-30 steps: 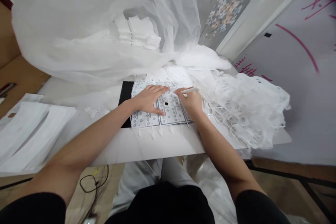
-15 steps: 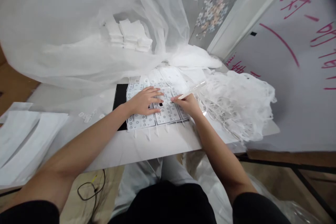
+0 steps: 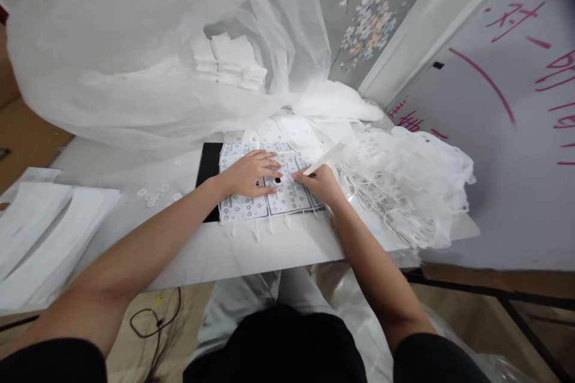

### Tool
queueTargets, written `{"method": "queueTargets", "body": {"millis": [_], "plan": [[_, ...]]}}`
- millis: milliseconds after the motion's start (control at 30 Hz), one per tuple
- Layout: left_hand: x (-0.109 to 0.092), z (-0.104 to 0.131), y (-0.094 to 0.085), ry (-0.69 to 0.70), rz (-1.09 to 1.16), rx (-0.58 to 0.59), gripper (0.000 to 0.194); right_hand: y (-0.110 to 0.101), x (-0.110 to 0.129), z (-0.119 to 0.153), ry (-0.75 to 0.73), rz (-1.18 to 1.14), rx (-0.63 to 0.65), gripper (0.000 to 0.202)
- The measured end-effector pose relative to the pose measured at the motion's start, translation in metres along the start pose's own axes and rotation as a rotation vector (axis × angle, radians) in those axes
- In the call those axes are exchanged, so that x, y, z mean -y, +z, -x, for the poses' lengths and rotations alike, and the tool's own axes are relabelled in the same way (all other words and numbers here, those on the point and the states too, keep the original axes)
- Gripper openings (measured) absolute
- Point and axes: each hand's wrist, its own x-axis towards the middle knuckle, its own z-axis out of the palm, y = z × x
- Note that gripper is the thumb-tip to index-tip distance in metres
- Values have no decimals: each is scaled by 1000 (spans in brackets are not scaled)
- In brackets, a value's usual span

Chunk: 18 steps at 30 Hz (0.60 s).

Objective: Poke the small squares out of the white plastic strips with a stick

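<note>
My left hand [image 3: 249,173] lies flat with its fingers spread on a white sheet printed with rows of small grey rings [image 3: 242,208]. A small black square [image 3: 278,180] shows beside its fingertips. To the right, my right hand [image 3: 321,182] pinches a slim white pen-like stick [image 3: 326,157], which slants up and to the right. Its fingertips are at the sheet's surface, and the stick's lower end is hidden in them. Several thin white strips [image 3: 256,230] hang from the sheet's front edge. Part of a black board [image 3: 209,158] shows under the sheet's left side.
A large tangle of white stringy pieces [image 3: 404,185] lies right of the sheet. Translucent plastic [image 3: 135,84] surrounds stacked white pieces [image 3: 233,60] behind. Long white strips [image 3: 81,227] and small clear squares [image 3: 155,194] are at left. A whiteboard [image 3: 494,179] stands at right.
The view has shifted slightly. The white stick is turned a little in my right hand, which stays at the same part of the sheet. My left hand keeps its place.
</note>
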Motion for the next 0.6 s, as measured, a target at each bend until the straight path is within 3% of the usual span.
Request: {"method": "queueTargets", "body": {"millis": [367,600], "plan": [[0,-1,0,-10,27,15,43,-1,1,2,-8,-5,-25,28],[-2,-1,-3,-13,17,20,45,-10,-2,1,-43,-79,-19,41]]}}
